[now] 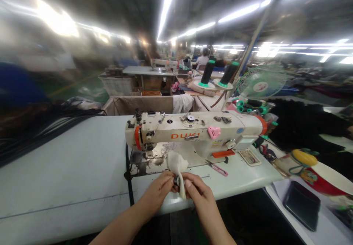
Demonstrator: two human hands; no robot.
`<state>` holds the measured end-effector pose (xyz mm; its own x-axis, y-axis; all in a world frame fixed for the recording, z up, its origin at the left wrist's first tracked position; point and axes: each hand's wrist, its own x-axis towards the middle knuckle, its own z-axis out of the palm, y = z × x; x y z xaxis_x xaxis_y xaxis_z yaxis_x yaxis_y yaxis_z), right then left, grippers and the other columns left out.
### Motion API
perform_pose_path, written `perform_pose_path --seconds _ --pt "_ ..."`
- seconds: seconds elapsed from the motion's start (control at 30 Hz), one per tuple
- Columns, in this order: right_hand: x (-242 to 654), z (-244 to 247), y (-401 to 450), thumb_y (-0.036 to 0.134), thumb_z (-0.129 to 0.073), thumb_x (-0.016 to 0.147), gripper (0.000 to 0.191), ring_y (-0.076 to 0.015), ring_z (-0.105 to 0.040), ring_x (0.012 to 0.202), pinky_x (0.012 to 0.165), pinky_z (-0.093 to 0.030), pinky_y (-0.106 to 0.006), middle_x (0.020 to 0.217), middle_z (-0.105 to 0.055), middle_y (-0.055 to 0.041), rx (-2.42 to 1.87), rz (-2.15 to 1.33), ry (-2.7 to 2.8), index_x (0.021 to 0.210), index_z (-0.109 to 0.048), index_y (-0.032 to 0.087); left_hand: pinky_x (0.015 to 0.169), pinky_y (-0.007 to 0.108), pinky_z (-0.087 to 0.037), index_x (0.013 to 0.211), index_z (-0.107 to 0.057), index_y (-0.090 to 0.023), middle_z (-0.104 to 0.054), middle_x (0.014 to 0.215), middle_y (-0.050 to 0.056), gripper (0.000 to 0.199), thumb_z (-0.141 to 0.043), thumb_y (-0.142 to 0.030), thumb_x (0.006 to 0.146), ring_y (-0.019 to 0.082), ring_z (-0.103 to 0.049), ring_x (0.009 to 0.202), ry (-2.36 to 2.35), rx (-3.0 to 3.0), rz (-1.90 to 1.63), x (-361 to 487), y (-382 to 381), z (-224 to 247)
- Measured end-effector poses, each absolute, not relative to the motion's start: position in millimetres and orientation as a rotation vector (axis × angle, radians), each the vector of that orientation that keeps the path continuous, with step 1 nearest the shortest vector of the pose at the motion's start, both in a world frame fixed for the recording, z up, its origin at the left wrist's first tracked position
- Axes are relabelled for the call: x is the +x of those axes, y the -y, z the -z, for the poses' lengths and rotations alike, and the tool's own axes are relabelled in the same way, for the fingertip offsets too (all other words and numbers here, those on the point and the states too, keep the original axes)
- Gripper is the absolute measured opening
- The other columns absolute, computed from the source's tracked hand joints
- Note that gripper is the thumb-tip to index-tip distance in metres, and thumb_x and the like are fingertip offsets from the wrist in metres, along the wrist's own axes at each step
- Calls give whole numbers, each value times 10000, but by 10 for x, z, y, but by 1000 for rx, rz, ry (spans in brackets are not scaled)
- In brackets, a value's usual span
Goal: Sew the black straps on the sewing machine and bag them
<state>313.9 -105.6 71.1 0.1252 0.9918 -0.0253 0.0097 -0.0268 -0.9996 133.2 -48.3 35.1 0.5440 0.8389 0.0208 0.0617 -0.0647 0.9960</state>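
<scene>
**Off-white cloth (pixel 178 166) pinched around a small metal part**

Both hands hold the cloth up at the front edge of the white surface (pixel 68 164), just before the sewing machine (pixel 193 127). The left hand (pixel 157 192) and right hand (pixel 199 193) nearly meet, their fingers curled inward and pinching. A small dark metal part (pixel 175 180), too covered to name, sits in the folds, and a tail of cloth hangs down between the hands. Working here rather than on the machine bed (pixel 154 160), which is smudged dark, seems to leave the cloth free to turn.

Pink-handled snips (pixel 217 168) lie just right of the hands, apparently kept within easy reach. Behind the machine, black thread cones (pixel 207 72) stand raised, probably so thread can feed down from above. Farther right are a small fan (pixel 261 83), a heap of black fabric (pixel 300 127) and a flat dark device (pixel 302 205) on a lower board.
</scene>
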Motion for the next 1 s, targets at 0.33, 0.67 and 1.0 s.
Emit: perform_pose_path --seconds 0.33,0.67,1.0 --pt "3069 -613 1051 480 -810 804 348 -156 -502 693 663 -447 -279 775 -590 7 -1269 -1102 1100 1079 -792 266 815 334 -412 755 -576 -197 -539 881 42 416 -451 -534 966 198 -474 825 -905 1560 -743 1361 557 -476" --pt "2977 -573 981 499 -682 907 286 -150 -512 558 562 -424 -272 639 -560 36 -1265 -1099 1071 818 -652 229 657 293 -343 756 -636 -182 -470 657 -11 384 -467 -477 933 161 -409 661 -841 1276 -643 1420 692 -501" --pt "3053 -733 962 438 -671 932 225 -200 -611 809 757 -491 -297 862 -671 -28 -1330 -754 1307 967 -759 234 683 297 -311 795 -649 -168 -497 705 -12 450 -553 -587 931 153 -384 694 -778 1064 -752 1376 725 -507"
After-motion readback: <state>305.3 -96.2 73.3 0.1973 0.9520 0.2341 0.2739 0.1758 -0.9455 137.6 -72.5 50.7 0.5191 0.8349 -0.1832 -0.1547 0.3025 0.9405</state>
